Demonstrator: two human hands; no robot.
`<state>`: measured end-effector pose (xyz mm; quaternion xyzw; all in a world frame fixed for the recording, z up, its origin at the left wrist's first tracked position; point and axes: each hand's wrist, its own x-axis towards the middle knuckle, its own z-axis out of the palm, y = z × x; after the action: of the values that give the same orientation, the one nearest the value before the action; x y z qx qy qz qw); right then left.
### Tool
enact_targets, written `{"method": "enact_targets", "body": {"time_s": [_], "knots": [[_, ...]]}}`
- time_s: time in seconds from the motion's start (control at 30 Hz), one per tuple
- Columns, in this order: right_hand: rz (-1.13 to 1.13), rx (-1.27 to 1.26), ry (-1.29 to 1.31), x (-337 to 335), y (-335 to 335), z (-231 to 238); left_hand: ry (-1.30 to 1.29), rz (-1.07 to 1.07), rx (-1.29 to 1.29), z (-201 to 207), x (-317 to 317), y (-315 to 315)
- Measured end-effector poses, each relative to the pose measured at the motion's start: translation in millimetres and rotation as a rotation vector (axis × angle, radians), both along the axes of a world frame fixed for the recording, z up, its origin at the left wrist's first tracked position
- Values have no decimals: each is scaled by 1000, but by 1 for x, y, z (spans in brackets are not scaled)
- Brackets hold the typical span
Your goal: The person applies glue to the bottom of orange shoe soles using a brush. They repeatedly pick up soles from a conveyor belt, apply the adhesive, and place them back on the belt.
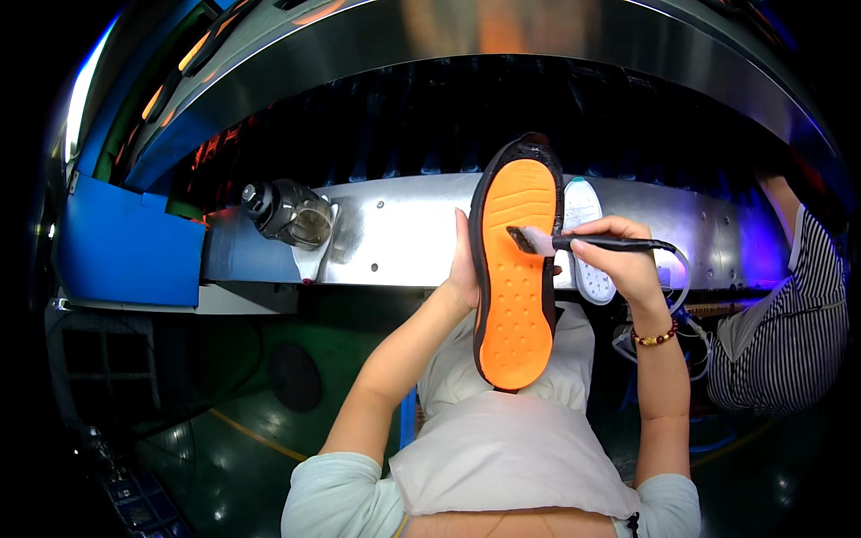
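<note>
Though near the right hand (625, 264), orange-soled shoe (517, 309) in left hand (464, 269).

The big sole (517, 305) is bright orange, and the shoe (482, 260) around it is black. The brush (561, 242) is black with a whitish part. The little sole (583, 208) is white with a green far tip. On the right, clothes (776, 332) have dark and white stripes. The left box (130, 242) is blue.

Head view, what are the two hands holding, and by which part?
The left hand holds the orange-soled shoe around its middle, thumb at the left edge. The right hand holds the brush by its black handle.
</note>
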<state>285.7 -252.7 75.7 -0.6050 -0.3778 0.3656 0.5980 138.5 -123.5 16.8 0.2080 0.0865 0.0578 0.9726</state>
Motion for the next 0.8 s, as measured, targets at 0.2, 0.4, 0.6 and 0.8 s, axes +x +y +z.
{"method": "enact_targets", "body": {"time_s": [0.2,0.4,0.6,0.8], "knots": [[-108,153,-171,-29,20,-1,70,105,26,-3,-3,-12],[44,265,-781,-77,-31,-11,161,238,-37,-4,-18,-11],[258,199,-350,-41,-49,13,49,104,-8,0,-16,-20],[8,215,-146,-20,-4,3,26,135,68,12,-7,-29]]}}
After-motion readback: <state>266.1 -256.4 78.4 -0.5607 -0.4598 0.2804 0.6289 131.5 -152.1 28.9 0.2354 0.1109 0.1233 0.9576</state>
